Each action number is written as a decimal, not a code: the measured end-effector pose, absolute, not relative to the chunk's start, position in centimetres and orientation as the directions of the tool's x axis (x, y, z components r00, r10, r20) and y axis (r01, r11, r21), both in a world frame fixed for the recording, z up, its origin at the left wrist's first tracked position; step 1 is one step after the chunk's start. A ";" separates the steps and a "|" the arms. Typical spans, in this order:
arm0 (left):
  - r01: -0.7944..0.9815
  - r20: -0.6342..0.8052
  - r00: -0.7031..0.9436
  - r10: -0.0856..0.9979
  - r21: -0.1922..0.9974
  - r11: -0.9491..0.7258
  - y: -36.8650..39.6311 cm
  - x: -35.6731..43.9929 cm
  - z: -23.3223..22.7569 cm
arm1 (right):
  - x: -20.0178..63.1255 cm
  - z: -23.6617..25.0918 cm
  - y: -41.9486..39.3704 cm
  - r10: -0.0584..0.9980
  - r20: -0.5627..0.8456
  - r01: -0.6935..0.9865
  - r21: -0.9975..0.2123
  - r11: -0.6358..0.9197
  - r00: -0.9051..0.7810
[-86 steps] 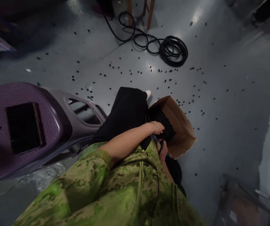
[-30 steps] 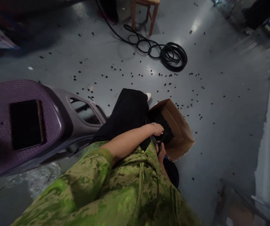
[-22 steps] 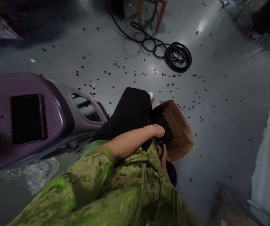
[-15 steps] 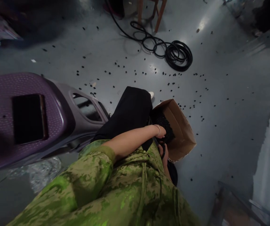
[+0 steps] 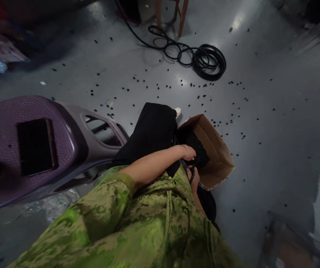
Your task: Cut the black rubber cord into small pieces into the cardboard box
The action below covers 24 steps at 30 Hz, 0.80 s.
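My left hand (image 5: 190, 153), with a thin bracelet at its wrist, is over the near left part of an open cardboard box (image 5: 217, 150). Its fingers are drawn together; whatever is in them is too small to make out. Many small black pieces (image 5: 196, 145) lie heaped inside the box. Just below, close to my body, my right hand (image 5: 195, 179) is closed around a slim black thing (image 5: 191, 174), whose kind I cannot tell. The box leans against my right leg, its mouth facing me.
On my left, a purple stool (image 5: 65, 130) bears a phone (image 5: 35, 147). A coil of black hose or cable (image 5: 208, 61) lies ahead, by a wooden stool (image 5: 182, 18). Small black rings are scattered over the grey floor (image 5: 282, 149). Clear plastic (image 5: 62, 203) lies at lower left.
The view has shifted slightly. My left hand stays by the box with its fingers together. In my right hand the black thing has turned, and its loop no longer shows clearly.
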<state>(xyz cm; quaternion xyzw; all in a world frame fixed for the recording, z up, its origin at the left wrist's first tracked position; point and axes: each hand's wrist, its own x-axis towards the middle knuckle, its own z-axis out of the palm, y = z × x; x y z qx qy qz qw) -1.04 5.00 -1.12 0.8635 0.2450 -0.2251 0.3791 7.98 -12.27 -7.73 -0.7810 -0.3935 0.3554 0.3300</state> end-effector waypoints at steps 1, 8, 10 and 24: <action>0.598 -0.580 0.773 0.256 0.533 -0.598 5.0 -1.1 -1.1 | 7.9 -8.0 -12.2 0.850 -0.287 0.378 -0.800 -0.467 0.443; 0.629 -0.599 0.749 0.283 0.506 -0.590 5.1 -1.2 -0.7 | 7.8 -8.6 -12.2 0.847 -0.246 0.413 -0.787 -0.458 0.472; 0.632 -0.600 0.746 0.288 0.503 -0.590 5.2 -1.2 -0.5 | 7.7 -8.7 -12.2 0.852 -0.236 0.428 -0.783 -0.451 0.466; 0.626 -0.543 0.757 0.363 0.442 -0.643 5.5 -1.3 -1.4 | 7.8 -9.5 -12.3 0.861 -0.174 0.477 -0.771 -0.421 0.478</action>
